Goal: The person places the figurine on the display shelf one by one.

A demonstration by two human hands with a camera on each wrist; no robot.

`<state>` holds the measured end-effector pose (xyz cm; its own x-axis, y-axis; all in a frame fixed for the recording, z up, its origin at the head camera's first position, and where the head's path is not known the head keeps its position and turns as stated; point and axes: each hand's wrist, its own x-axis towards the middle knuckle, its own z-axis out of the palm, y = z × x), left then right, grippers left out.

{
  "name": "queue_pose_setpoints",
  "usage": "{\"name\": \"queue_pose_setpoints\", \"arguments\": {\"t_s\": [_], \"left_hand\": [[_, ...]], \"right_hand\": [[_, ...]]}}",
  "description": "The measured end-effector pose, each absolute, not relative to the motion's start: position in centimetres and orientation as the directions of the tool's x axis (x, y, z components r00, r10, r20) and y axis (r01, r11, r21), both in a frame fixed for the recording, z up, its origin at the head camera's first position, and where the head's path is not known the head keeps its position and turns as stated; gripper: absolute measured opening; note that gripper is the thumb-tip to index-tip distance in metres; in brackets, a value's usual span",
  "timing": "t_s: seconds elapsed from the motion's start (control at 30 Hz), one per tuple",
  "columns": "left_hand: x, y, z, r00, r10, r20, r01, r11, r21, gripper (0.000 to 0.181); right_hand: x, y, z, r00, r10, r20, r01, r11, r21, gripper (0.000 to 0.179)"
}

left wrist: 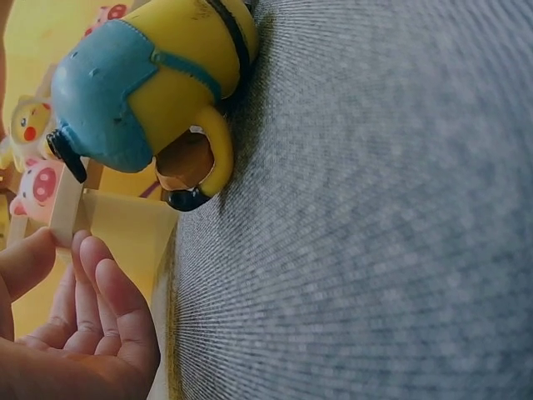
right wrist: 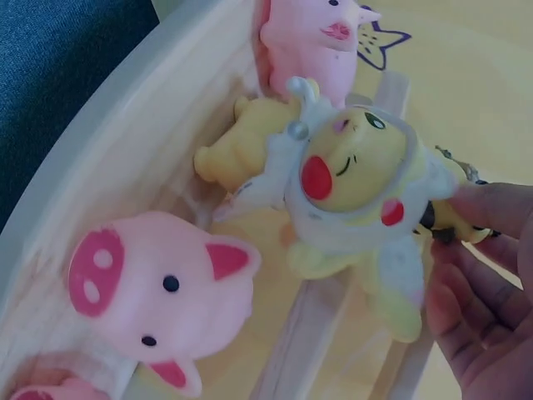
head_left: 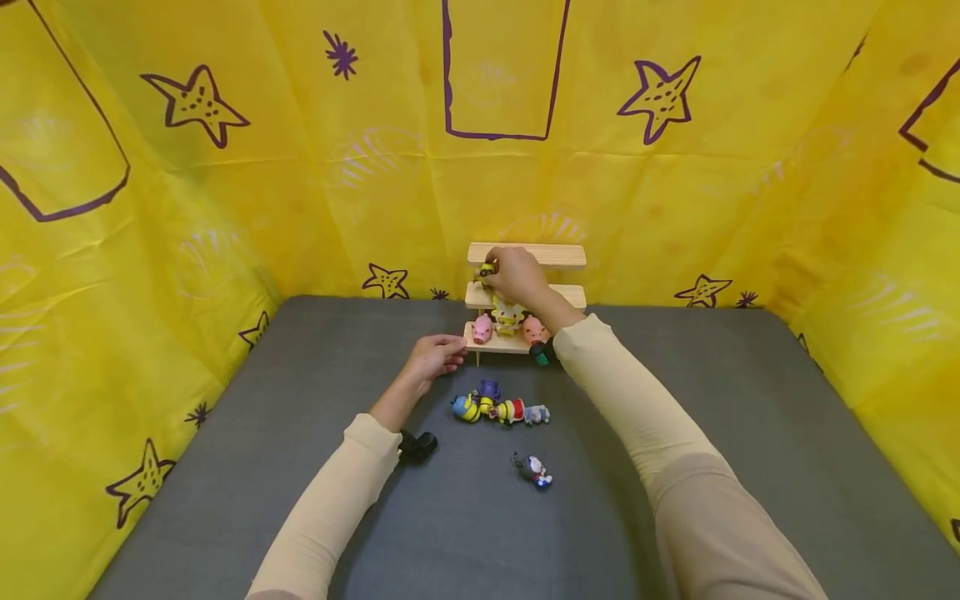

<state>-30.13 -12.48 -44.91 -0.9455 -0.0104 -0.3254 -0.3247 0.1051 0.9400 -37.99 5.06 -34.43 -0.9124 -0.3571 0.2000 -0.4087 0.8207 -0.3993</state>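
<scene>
A wooden three-tier stand [head_left: 568, 255] stands at the back of the table. My left hand [head_left: 437, 358] pinches the left end of its bottom tier [left wrist: 68, 204] between thumb and fingertips. Over the left end of the middle tier, my right hand [head_left: 519, 277] holds a small yellow-and-black figure [head_left: 487, 271], mostly covered by fingers in the right wrist view. On the bottom tier, a yellow figure in a white hood [right wrist: 354, 167] stands between a pink pig [head_left: 482, 329] on the left and another pink pig [head_left: 535, 329] on the right.
In front of the stand lie a minion in blue [head_left: 465, 407], a purple figure [head_left: 489, 389], a red-and-yellow figure [head_left: 512, 411] and a grey-blue figure [head_left: 537, 414]. Nearer lies a dark figure with white and blue [head_left: 536, 472]. Yellow cloth [head_left: 300, 167] hangs behind the table.
</scene>
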Motion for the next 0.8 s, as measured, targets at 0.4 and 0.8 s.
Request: {"name": "queue_pose_setpoints", "arguments": {"t_s": [0.4, 0.8], "left_hand": [[-30.1, -12.4, -44.8, -0.946, -0.009, -0.325, -0.324, 0.104, 0.94, 0.031], [-30.1, -12.5, -44.8, -0.942, -0.013, -0.334, -0.333, 0.111, 0.936, 0.031]], "right_hand": [[-37.9, 5.0, -34.7, -0.907, -0.365, 0.209, -0.419, 0.824, -0.382, 0.036], [-37.8, 6.8, -34.4, -0.901, -0.398, 0.174, -0.43, 0.763, -0.483, 0.038]]}}
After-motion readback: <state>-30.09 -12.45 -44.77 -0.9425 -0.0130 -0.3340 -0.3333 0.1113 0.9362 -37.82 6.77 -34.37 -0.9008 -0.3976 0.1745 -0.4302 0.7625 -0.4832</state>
